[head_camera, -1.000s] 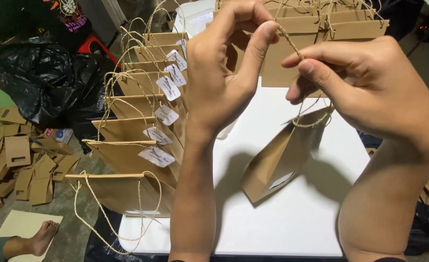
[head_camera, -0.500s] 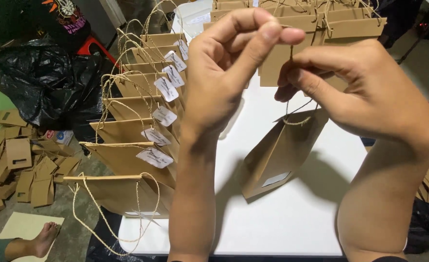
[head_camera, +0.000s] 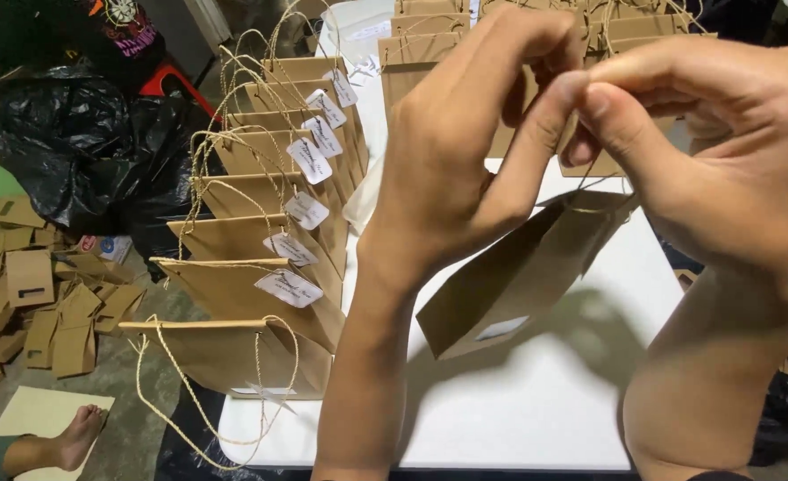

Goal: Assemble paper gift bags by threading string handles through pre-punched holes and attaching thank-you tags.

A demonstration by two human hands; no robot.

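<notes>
Brown paper makes up the small bag (head_camera: 523, 276) that hangs tilted above the white table (head_camera: 536, 410), its mouth pulled up toward the two hands and its lower end just over its own shadow on the tabletop. A thin twine string (head_camera: 594, 178) runs from the bag's top edge up into the fingers. The left hand (head_camera: 465, 169) and the right hand (head_camera: 706, 151) meet fingertip to fingertip above the bag, both pinched shut on the string, with the thumbs and forefingers pressed together where the hands touch. To the left of the arms a row of finished paper bags (head_camera: 260, 240) stands upright along the table's edge, each with twine loops and a small white tag (head_camera: 309, 160). More bags (head_camera: 430, 44) stand at the far end of the table, behind the hands. On the floor to the left lie flat cardboard pieces (head_camera: 29, 294) near a black plastic sack (head_camera: 73, 142), and a person's bare foot (head_camera: 78, 432) rests on a pale sheet at the lower left corner.
</notes>
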